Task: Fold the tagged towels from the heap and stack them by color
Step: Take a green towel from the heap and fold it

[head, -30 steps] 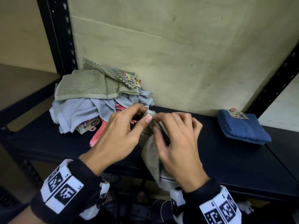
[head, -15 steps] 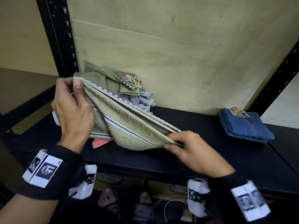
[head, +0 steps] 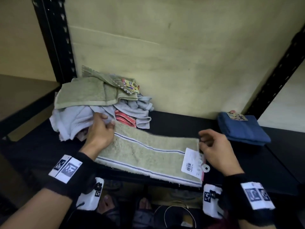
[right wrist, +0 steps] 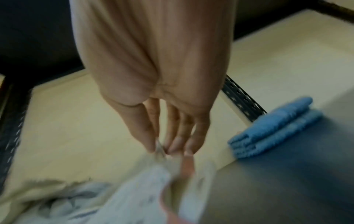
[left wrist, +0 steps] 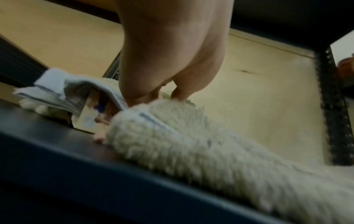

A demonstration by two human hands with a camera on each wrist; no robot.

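Item: green striped towel (head: pixel 148 156), lying across the shelf (head: pixel 181 123) at lower centre of the head view, folded into a long strip. Long axis runs upper left to lower right; paper tag (head: pixel 192 162) at the right end.
Left hand (head: pixel 99 131) pinches the left end; right hand (head: pixel 214 151) pinches the right end between thumb and fingertips.
Step, by judgement: first fold laid flat. Next: bring one end over the other.
Heap (head: pixel 99 103) upper left; blue towel (head: pixel 242 128) at right.

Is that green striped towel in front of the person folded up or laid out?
Laid out. The green striped towel lies lengthwise along the shelf, the left hand and right hand each pinching an end.
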